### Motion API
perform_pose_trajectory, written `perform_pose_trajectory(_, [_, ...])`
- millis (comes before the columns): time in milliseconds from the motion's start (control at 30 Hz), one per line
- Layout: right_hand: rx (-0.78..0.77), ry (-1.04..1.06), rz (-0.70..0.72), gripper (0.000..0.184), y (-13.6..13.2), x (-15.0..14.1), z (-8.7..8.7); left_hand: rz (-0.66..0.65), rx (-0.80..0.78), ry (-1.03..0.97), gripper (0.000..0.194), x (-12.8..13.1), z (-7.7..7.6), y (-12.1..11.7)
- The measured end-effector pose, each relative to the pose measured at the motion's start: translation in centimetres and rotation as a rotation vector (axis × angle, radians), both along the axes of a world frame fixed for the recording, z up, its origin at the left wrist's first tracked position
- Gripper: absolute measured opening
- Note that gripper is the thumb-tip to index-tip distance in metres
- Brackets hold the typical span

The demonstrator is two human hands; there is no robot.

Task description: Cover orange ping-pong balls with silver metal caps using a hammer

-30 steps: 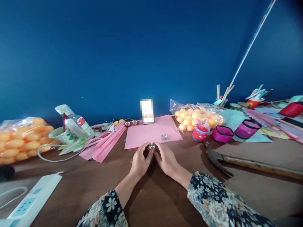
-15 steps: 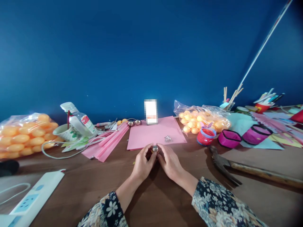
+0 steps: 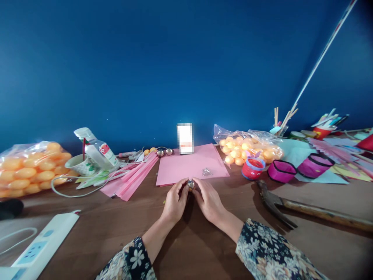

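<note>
Between my two hands, just in front of the pink paper, is a small shiny metal ball. My left hand pinches it from the left with thumb and fingers. From the right, the fingertips of my right hand close on it too. Its lower side is mostly hidden by the fingers. A little heap of small silvery pieces lies on the pink paper. Two similar shiny balls rest at the paper's back left corner.
Right of my hands lies a claw hammer, with a red cup and magenta fabric rings behind. Bags of orange balls stand on both sides. A power strip is at front left, near pink strips.
The camera view has swung slightly left, so everything sits further right. Both hands stay together on the metal ball, which seems slightly turned, with more of it covered by the fingers.
</note>
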State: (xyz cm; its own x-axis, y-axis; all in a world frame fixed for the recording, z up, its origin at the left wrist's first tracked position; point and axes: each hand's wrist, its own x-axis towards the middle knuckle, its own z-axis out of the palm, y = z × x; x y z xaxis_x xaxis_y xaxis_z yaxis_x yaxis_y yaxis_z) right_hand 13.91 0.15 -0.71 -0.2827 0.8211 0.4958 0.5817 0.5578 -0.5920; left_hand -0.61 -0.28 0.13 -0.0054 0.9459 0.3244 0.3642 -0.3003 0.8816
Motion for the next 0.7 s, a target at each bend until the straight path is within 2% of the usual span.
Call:
perform_pose_trajectory(267, [-0.043,0.048,-0.014,0.034,-0.03,0.02,0.02,-0.005,-0.024,-0.001,0.033,0.01,-0.05,-0.10])
perform_pose_trajectory(467, [-0.085,0.069,-0.001,0.030,-0.20,0.03,0.47,-0.011,0.001,0.013,0.027,-0.02,0.16,-0.16])
perform_pose_trajectory(700, [-0.049,0.111,0.015,0.035,-0.17,-0.09,0.32,-0.004,-0.018,-0.019,0.026,0.07,0.51,-0.28])
